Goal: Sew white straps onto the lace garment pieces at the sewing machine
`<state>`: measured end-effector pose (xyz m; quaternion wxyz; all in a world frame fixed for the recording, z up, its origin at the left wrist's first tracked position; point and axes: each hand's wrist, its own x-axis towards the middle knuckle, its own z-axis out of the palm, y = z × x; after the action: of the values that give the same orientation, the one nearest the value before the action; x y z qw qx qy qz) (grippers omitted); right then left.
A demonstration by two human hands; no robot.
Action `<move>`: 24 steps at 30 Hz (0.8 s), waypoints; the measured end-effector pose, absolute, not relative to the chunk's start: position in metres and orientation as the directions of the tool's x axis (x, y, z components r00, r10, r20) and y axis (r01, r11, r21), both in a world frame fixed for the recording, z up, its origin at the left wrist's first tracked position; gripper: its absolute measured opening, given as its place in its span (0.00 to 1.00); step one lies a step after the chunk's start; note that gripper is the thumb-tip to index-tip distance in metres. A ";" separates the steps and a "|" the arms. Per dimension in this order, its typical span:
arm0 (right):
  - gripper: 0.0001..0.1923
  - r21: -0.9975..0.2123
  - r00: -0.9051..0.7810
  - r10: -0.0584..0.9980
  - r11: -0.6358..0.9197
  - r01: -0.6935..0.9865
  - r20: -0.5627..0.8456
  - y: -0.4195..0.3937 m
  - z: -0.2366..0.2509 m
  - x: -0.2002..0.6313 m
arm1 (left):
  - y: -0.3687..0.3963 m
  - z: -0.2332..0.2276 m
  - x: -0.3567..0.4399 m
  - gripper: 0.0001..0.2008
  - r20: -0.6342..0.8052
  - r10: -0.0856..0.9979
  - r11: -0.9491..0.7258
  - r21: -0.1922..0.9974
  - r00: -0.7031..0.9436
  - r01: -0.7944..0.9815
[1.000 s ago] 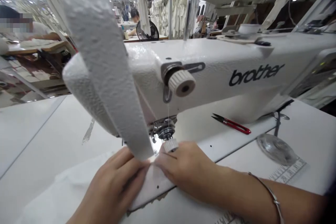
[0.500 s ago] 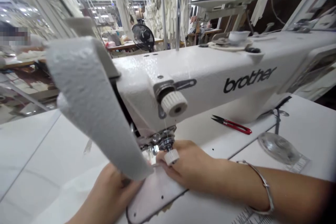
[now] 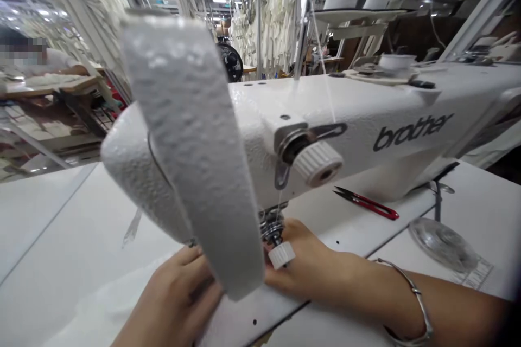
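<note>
Shifted rightward in view, the white guard [image 3: 199,152] masks both grips; pinched or spread, I cannot tell. Left hand [image 3: 175,293] and right hand [image 3: 311,263] should guide cloth [image 3: 100,306] evenly.

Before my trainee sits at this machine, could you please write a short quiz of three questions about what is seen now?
1. The snips are black and: a) blue, b) red, c) green?
2. True or false: the right hand is nearer to the snips than the left hand.
3. Complete: the word on the machine is ____.

Key: 1 b; 2 true; 3 brother.
</note>
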<state>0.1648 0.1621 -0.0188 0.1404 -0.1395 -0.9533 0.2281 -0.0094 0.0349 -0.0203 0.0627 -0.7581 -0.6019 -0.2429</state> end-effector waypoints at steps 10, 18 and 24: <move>0.08 -0.408 -0.928 0.226 0.908 0.091 0.297 0.167 -0.030 0.171 | 0.031 -0.027 -0.010 0.12 0.279 0.959 -0.149 0.381 0.040 0.913; 0.09 -0.346 -0.892 0.210 0.936 0.065 0.401 0.166 -0.035 0.173 | 0.031 -0.023 -0.016 0.12 0.359 0.917 -0.213 0.074 0.174 0.974; 0.05 -0.389 -0.879 0.240 0.919 0.069 0.411 0.165 -0.033 0.174 | 0.029 -0.029 -0.020 0.16 0.385 0.819 -0.347 -0.259 0.425 0.902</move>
<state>0.1738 0.1647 -0.0332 0.2319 -0.0814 -0.9516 0.1846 -0.0196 0.0289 -0.0286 0.2195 -0.8152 -0.5276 -0.0941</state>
